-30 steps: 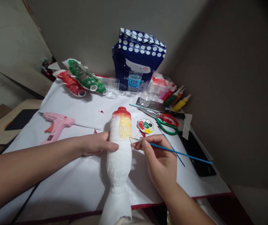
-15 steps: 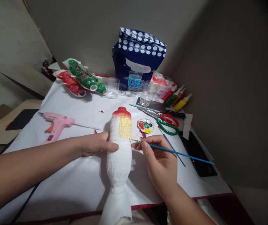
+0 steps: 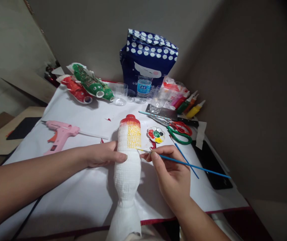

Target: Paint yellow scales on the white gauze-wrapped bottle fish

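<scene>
Frame centre: my left hand clasps the white wrapped bottle; right hand pinches the blue brush, tip at its yellow patch. Risk: bottle rolls, paint smears.

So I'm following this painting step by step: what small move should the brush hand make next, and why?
Probably ease the thin blue paintbrush slightly left until its yellow tip meets the white paper-wrapped bottle. The tip sits at the lower edge of the yellow patch, with bare white below, the left hand steadies the bottle, and the right hand pinches the brush.
</scene>
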Motion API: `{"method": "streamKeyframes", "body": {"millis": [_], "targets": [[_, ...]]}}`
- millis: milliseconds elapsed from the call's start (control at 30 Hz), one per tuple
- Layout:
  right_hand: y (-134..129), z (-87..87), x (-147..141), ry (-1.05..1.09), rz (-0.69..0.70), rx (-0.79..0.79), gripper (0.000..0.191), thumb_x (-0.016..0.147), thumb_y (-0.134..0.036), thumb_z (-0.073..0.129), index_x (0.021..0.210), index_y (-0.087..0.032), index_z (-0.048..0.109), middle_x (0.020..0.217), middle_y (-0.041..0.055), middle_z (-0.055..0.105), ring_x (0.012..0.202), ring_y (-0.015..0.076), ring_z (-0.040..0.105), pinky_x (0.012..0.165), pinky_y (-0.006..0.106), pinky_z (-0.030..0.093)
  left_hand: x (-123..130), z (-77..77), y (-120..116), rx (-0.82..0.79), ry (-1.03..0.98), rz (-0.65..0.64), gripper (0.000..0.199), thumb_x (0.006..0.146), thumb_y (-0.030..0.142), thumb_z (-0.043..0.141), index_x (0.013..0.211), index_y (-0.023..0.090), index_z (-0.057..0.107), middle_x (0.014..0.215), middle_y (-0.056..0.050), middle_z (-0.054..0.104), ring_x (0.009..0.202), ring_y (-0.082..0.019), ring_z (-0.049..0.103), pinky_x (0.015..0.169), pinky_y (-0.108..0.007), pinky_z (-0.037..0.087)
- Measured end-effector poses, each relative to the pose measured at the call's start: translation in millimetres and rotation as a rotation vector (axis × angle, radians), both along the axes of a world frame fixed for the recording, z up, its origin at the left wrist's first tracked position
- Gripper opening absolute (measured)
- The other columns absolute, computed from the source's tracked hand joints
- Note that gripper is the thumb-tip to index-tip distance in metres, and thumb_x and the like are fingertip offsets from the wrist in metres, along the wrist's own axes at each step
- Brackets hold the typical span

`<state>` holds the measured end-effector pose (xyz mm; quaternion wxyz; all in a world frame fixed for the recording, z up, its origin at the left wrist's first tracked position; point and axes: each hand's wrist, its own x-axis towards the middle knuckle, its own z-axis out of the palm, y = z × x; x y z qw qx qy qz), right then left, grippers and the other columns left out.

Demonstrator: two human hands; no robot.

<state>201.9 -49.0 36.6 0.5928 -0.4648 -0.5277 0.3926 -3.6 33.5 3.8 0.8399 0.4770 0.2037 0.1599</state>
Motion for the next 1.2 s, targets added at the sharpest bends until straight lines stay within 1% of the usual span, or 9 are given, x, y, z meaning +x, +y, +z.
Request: {"method": "streamKeyframes", "body": {"millis": [267, 433, 567, 767, 967, 1067, 1200], "targets": [[0.4, 0.0, -0.5, -0.005, 0.004, 0.009, 0.007, 0.093, -0.02, 0.064, 0.087, -0.024, 0.066, 0.079, -0.0004, 0.073, 0.077, 0.017, 0.075, 0.074, 0.03, 0.06, -0.1, -1.5, -0.4, 0.003, -0.012, 0.01, 0.073, 0.073, 0.047, 0.085, 0.133, 0.014, 0.061, 0.128, -0.017, 0.069, 0.121, -0.035, 0.063, 0.1, -0.042, 0.05], [0.7, -1.2, 0.7, -0.011, 0.0, 0.012, 0.008, 0.093, -0.02, 0.065, 0.086, -0.023, 0.066, 0.078, -0.0007, 0.073, 0.078, 0.0167, 0.075, 0.074, 0.029, 0.06, -0.4, -2.0, -0.2, -0.013, -0.021, 0.002, 0.074, 0.074, 0.044, 0.085, 0.135, 0.013, 0.058, 0.129, -0.017, 0.068, 0.12, -0.034, 0.064, 0.094, -0.037, 0.053], [1.7, -1.6, 0.5, -0.014, 0.001, 0.012, 0.008, 0.093, -0.019, 0.065, 0.086, -0.024, 0.065, 0.078, -0.0014, 0.072, 0.077, 0.016, 0.075, 0.073, 0.027, 0.06, -0.1, -0.8, 0.1, -0.007, -0.023, 0.001, 0.075, 0.074, 0.047, 0.085, 0.135, 0.013, 0.057, 0.131, -0.017, 0.067, 0.122, -0.034, 0.062, 0.098, -0.04, 0.052], [1.9, -3.1, 0.7, -0.015, -0.009, 0.005, 0.008, 0.093, -0.02, 0.065, 0.086, -0.024, 0.065, 0.077, -0.0017, 0.073, 0.078, 0.0163, 0.075, 0.074, 0.027, 0.06, -0.7, -1.7, 0.2, -0.01, -0.025, -0.003, 0.07, 0.074, 0.047, 0.085, 0.129, 0.012, 0.061, 0.126, -0.017, 0.07, 0.114, -0.032, 0.067, 0.096, -0.038, 0.053], [0.6, -3.1, 2.6, 0.003, -0.01, 0.004, 0.008, 0.094, -0.021, 0.065, 0.086, -0.024, 0.065, 0.08, -0.0014, 0.076, 0.077, 0.0144, 0.075, 0.073, 0.025, 0.06, -2.7, -5.9, 0.5, -0.011, -0.003, 0.0, 0.068, 0.074, 0.048, 0.085, 0.127, 0.012, 0.063, 0.123, -0.017, 0.072, 0.112, -0.032, 0.068, 0.098, -0.041, 0.052], [-0.1, -2.8, 2.4, 0.017, -0.004, 0.008, 0.008, 0.094, -0.021, 0.064, 0.087, -0.025, 0.064, 0.08, -0.0016, 0.075, 0.077, 0.0144, 0.075, 0.073, 0.025, 0.06, -2.3, -3.9, -0.1, -0.003, 0.001, -0.001, 0.069, 0.073, 0.049, 0.085, 0.128, 0.012, 0.062, 0.125, -0.017, 0.07, 0.113, -0.033, 0.067, 0.099, -0.042, 0.051], [0.6, -2.9, 1.3, 0.0, 0.002, 0.014, 0.007, 0.094, -0.021, 0.065, 0.088, -0.025, 0.066, 0.08, -0.0015, 0.074, 0.078, 0.015, 0.075, 0.074, 0.026, 0.06, -0.4, 1.3, -0.7, -0.006, 0.003, -0.001, 0.072, 0.073, 0.049, 0.085, 0.131, 0.013, 0.06, 0.129, -0.017, 0.069, 0.12, -0.034, 0.064, 0.099, -0.041, 0.051]]}}
